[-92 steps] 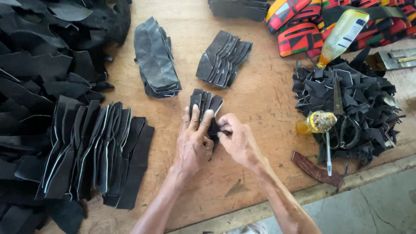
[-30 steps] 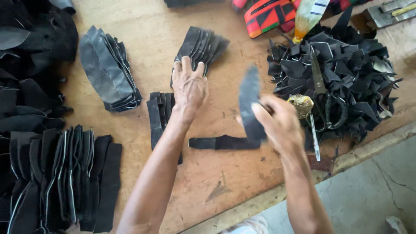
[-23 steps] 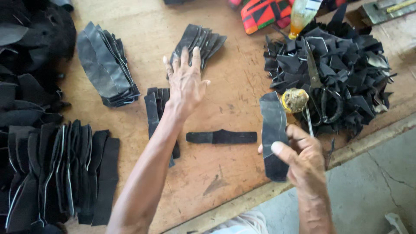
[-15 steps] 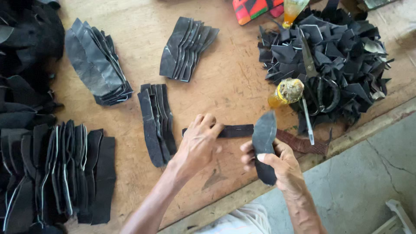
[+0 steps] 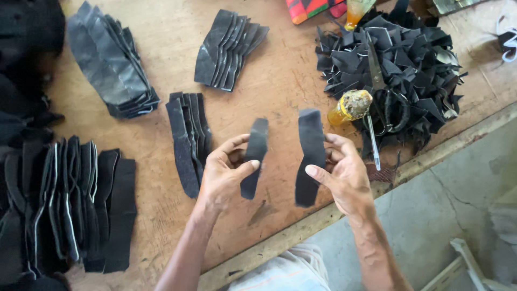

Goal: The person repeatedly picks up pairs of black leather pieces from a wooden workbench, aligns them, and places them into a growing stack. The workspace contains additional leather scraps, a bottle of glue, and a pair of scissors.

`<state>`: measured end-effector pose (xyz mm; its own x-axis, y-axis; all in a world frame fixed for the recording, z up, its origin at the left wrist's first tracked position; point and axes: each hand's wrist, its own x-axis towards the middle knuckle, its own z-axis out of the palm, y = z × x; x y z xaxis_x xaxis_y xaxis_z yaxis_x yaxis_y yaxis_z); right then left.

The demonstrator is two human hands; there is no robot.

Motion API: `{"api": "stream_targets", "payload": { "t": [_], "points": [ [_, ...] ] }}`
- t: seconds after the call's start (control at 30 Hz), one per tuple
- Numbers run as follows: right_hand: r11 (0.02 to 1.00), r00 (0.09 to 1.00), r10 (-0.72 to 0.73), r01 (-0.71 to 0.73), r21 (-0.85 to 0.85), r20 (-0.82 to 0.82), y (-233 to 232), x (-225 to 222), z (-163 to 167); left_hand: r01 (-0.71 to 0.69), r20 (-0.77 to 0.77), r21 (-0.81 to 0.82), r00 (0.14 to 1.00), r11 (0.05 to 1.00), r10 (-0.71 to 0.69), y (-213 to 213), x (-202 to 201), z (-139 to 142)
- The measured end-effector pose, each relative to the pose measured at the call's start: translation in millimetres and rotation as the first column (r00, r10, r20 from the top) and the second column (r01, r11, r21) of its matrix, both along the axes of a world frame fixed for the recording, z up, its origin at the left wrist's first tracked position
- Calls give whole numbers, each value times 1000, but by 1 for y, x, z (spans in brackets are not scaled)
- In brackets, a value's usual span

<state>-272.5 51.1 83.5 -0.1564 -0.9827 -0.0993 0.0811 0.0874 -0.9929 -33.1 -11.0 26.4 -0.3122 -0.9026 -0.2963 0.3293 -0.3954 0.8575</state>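
The fingers of the left hand (image 5: 223, 175) are pinched around the middle of a narrow black strip (image 5: 254, 157), and those of the right hand (image 5: 342, 175) are closed on the waist of a wider black strip (image 5: 311, 156), both held upright above the table (image 5: 161, 48). Both pieces look thin, light and flexible like cut rubber or leather, stiff enough to stand when gripped at mid-length. Among containers, only a small amber bottle (image 5: 350, 106) with a crusted top stands beside the scrap heap (image 5: 409, 70); its contents cannot be told.
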Motion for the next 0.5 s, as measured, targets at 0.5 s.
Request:
{"api": "stream_targets", "payload": {
  "t": [0.5],
  "points": [
    [979, 987, 151, -141, 146, -63, -13, 40, -37, 101, -242, 89, 967, 991, -77, 16, 22, -20]
  ]
}}
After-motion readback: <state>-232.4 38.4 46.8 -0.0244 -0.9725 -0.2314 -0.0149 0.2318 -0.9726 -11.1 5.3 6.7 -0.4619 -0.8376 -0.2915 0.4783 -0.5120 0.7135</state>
